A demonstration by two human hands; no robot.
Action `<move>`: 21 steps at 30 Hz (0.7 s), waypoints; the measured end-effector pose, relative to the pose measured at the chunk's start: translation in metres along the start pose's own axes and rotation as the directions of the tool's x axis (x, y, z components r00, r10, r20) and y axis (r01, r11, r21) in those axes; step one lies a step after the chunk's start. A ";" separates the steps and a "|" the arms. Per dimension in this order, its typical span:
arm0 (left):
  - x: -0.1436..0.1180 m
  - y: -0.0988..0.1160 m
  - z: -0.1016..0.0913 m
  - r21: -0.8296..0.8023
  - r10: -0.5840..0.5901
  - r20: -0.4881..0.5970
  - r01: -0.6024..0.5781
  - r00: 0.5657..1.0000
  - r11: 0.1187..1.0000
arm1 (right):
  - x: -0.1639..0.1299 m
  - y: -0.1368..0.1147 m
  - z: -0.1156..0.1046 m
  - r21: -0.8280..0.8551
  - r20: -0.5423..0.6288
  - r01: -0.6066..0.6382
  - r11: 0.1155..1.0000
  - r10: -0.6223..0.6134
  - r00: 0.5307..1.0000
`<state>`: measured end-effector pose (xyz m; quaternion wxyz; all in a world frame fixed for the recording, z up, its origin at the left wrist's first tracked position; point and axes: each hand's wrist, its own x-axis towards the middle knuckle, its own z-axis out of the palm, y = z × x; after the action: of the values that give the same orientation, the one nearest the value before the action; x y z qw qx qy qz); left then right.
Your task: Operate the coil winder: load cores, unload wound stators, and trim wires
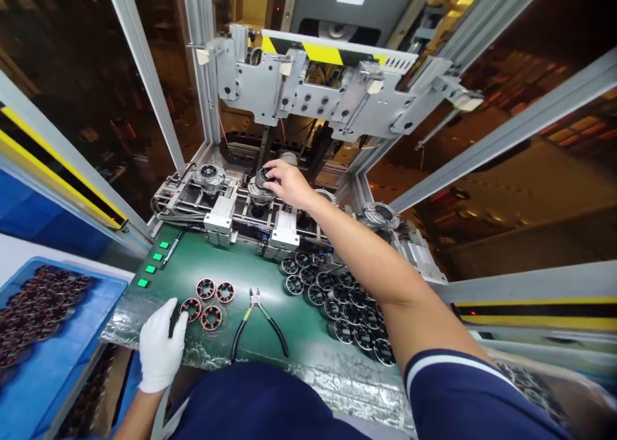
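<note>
My right hand (pixel 290 184), bare, reaches forward with its fingers closed on a black round motor stator (pixel 263 178) at the second clamping fixture (pixel 260 194). Whether the stator is fully seated there I cannot tell. At the lower left is my left hand (pixel 162 347) in a white glove, thumb and fingers curled around something dark, mostly hidden. Just beyond it lie several copper-wound stators (pixel 211 318) with loose wire ends. Side cutters (pixel 254 299) with green and black handles rest on the green mat (pixel 263 276), jaws pointing away from me.
Several black stator cores (pixel 344 331) are grouped at right under my forearm. Another fixture holds a black stator (pixel 209 172). A blue tray (pixel 103 286) of wound stators stands left. Green-lit buttons (pixel 150 269) and a pen-like tool (pixel 171 250) are nearby. A metal plate assembly (pixel 318 93) hangs above.
</note>
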<state>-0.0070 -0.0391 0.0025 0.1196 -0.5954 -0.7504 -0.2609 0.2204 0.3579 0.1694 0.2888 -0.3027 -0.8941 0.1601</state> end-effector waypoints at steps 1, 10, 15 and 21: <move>-0.001 0.000 0.000 -0.003 -0.003 0.005 0.003 1.000 1.000 | -0.002 0.001 0.000 -0.018 0.020 0.008 1.000 -0.007 1.000; 0.000 0.002 -0.002 -0.011 -0.014 0.021 0.015 1.000 1.000 | 0.008 0.002 0.001 -0.221 0.167 0.013 0.975 0.025 0.986; 0.000 0.002 -0.002 0.000 -0.011 0.016 0.011 1.000 1.000 | 0.005 -0.003 -0.005 -0.257 0.227 0.049 0.965 0.011 0.974; 0.003 0.004 -0.001 -0.005 -0.009 0.007 0.009 1.000 1.000 | -0.025 -0.006 -0.001 -0.307 0.249 0.160 0.938 -0.083 0.965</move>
<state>-0.0045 -0.0365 0.0057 0.1141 -0.5931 -0.7529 -0.2615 0.2346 0.3377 0.1624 0.1382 -0.2689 -0.9528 0.0271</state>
